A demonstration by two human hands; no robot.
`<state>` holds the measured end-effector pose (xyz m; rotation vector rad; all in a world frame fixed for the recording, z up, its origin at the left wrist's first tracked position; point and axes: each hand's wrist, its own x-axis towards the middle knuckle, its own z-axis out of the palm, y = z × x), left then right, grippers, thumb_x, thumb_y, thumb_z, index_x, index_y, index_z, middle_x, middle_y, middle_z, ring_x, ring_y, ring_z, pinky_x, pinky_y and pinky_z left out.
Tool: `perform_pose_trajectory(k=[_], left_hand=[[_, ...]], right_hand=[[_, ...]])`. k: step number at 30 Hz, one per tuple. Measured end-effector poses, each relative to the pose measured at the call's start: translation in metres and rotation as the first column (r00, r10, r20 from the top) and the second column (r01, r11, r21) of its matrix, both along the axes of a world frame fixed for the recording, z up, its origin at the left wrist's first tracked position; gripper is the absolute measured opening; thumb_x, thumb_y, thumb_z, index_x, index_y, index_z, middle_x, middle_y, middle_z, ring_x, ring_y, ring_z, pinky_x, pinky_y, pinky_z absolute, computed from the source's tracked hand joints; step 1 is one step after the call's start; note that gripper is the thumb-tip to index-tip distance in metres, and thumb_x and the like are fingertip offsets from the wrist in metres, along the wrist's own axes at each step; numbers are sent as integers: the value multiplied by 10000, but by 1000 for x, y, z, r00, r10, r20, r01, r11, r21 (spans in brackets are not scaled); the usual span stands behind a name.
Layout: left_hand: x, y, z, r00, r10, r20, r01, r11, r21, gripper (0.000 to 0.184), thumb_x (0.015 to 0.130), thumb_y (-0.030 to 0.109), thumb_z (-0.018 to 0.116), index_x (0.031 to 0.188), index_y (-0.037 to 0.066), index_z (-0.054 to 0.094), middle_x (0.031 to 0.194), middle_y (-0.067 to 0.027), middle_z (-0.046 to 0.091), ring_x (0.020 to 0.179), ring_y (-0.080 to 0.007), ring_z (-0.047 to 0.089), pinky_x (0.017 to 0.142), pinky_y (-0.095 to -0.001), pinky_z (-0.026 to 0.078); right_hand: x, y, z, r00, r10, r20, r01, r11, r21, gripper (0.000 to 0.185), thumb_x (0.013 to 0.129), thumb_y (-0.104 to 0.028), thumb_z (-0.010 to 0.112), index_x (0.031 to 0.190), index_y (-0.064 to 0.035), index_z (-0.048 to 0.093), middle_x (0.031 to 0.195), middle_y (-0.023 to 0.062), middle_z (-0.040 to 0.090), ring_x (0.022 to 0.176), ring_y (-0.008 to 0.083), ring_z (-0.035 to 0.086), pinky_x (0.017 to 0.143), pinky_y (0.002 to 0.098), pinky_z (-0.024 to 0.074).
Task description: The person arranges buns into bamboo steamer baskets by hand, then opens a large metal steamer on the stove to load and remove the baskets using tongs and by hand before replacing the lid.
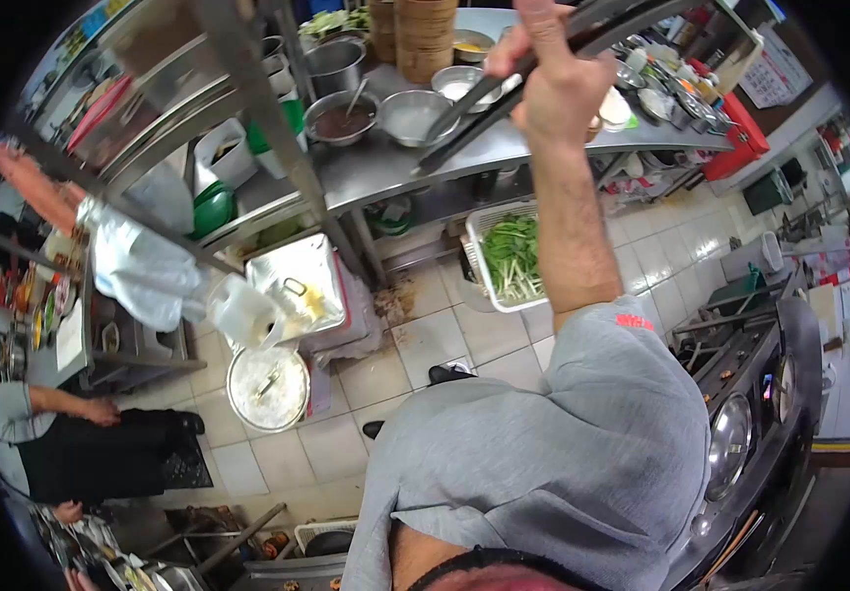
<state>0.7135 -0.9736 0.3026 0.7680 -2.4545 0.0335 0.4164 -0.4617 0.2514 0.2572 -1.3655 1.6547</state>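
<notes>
My right hand (568, 89) is raised over the metal counter (366, 182), with its fingers wrapped round long dark tongs (474, 128). Their two tips are apart and point down to the left, near the counter's front edge. Close to them is a metal bowl (410, 113) of pale contents. Left of that, a bowl of brown sauce (341, 120) has a spoon in it. My left hand is out of view. Below the counter, a white basket (479, 266) holds leafy greens (511, 251).
A large round pot (269, 389) stands on the tiled floor beside a metal tray (292, 281). A metal shelf frame (267, 89) rises at the left. A co-worker (90, 443) is at the far left. Stove equipment (730, 433) lines the right.
</notes>
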Motion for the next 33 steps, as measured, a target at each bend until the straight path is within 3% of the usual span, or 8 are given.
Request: perform_pose_trajectory(k=[4,5,6,8,10,18,25,33], left_hand=[[-81,39,-23,970,-221,102,184,941,285,331,905,214,506,1178,28,533,1046,-186,602,868,-253,597,766,-359,482],[-97,47,-35,956,-262,136,178,879,443,425,897,324,528,1271,128,487,1214,-175,539,1049,-269,552,872,-421,445],[-114,0,-85,844,-519,-134,506,687,522,413,925,126,483,1303,-19,405,1244,-132,494,1081,-169,488,932,-270,359],[-163,88,-108,748,-620,-238,649,609,456,311,880,158,545,1140,-12,555,1016,-140,610,866,-180,572,765,-286,454],[-217,129,-150,676,-700,-230,652,424,628,337,834,41,562,1166,-7,550,1041,-119,609,889,-172,562,791,-280,444],[-364,423,-284,67,-974,-217,730,-100,676,349,742,169,706,1043,31,594,868,-121,609,705,-249,598,639,-332,482],[-460,567,-352,65,-980,-188,849,-45,527,326,761,169,678,1052,55,587,831,-89,546,778,-260,546,695,-361,428],[-506,614,-390,228,-952,-203,929,151,336,275,716,188,720,943,65,627,611,-34,475,527,-194,478,506,-319,396]], right_hand=[[-32,138,-4,970,-212,-117,222,972,77,237,781,-196,719,788,-11,571,544,82,564,457,166,561,472,283,470],[-32,158,-4,948,-290,-132,298,953,49,235,771,-192,729,772,-14,576,535,83,563,446,165,556,465,281,467],[-32,179,-1,943,-297,-150,309,949,66,231,767,-171,731,751,-8,568,550,85,572,450,168,560,459,276,471],[-32,217,-2,931,-312,-189,328,943,58,255,752,-175,745,745,1,560,575,88,584,463,177,570,471,275,490],[-46,248,4,907,-346,-240,365,930,39,264,748,-179,750,744,4,559,587,91,590,468,179,574,476,278,497],[-176,360,3,807,-562,-182,577,816,34,183,796,-151,678,712,-30,569,550,26,550,457,112,520,442,242,410],[-337,444,-43,874,-466,-138,465,884,-41,247,761,-211,739,691,-41,574,598,34,597,507,114,575,491,240,469],[-452,512,-111,860,-510,-30,510,859,39,261,759,-223,743,719,-18,586,617,24,583,531,98,568,512,239,492]])
